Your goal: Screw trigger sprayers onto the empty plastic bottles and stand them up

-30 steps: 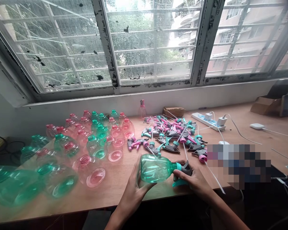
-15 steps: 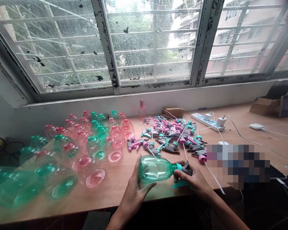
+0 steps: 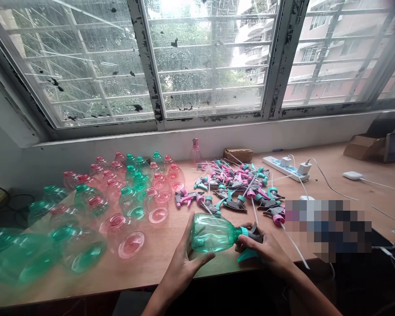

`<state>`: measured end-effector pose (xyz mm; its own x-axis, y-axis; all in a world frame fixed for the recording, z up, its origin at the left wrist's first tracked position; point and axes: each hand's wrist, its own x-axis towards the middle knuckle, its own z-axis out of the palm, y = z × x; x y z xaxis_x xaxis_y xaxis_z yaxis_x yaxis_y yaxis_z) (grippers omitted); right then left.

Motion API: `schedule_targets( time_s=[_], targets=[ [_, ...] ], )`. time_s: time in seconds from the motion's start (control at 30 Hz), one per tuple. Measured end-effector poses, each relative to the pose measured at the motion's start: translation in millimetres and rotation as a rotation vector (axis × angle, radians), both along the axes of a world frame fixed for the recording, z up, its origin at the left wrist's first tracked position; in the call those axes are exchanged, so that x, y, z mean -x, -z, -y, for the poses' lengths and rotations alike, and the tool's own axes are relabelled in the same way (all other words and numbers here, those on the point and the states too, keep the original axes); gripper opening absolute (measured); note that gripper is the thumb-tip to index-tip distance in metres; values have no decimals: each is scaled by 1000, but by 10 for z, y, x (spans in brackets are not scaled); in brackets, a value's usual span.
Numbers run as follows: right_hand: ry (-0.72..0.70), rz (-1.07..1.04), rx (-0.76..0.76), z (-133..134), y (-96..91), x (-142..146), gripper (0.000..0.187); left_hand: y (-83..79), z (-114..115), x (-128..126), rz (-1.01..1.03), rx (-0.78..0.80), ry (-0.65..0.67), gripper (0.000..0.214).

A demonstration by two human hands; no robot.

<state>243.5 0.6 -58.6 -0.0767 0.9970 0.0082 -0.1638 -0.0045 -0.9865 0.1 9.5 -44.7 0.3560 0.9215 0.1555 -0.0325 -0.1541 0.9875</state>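
A clear green spray bottle (image 3: 212,232) lies sideways in the air above the table's front edge, its base to the left. My left hand (image 3: 187,259) is wrapped around the base end, thumb below and fingers behind. At the neck, my right hand (image 3: 261,250) grips a grey and teal trigger sprayer (image 3: 248,254), whose teal collar sits against the bottle's mouth. How far the collar is screwed on I cannot tell. Behind the bottle lies a pile of loose trigger sprayers (image 3: 240,180) in pink, teal and grey, several with white tubes.
Open-necked green and pink bottles (image 3: 128,245) stand in a crowd on the left. A finished pink spray bottle (image 3: 195,151) and a brown box (image 3: 238,154) are by the wall. A power strip (image 3: 285,167) with cables and a blurred patch (image 3: 339,228) are at right.
The bottle has turned slightly about its length, and the fingers of my right hand have shifted a little at the collar. Otherwise both hands stay in nearly the same place.
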Motion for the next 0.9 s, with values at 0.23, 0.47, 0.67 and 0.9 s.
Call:
schedule_targets(
  time_s=[0.23, 0.47, 0.67, 0.9],
  targets=[
    [-52, 70, -17, -17, 38, -31, 43, -35, 2, 28, -20, 15, -15, 97],
    [-42, 54, -21, -30, 52, -28, 44, -71, 20, 17, -26, 37, 11, 95],
    [-24, 17, -38, -41, 56, -20, 42, 9, 14, 5, 0, 8, 15, 109],
    [-36, 63, -10, -20, 50, -26, 44, -5, 8, 31, -5, 51, 29, 102]
  ],
)
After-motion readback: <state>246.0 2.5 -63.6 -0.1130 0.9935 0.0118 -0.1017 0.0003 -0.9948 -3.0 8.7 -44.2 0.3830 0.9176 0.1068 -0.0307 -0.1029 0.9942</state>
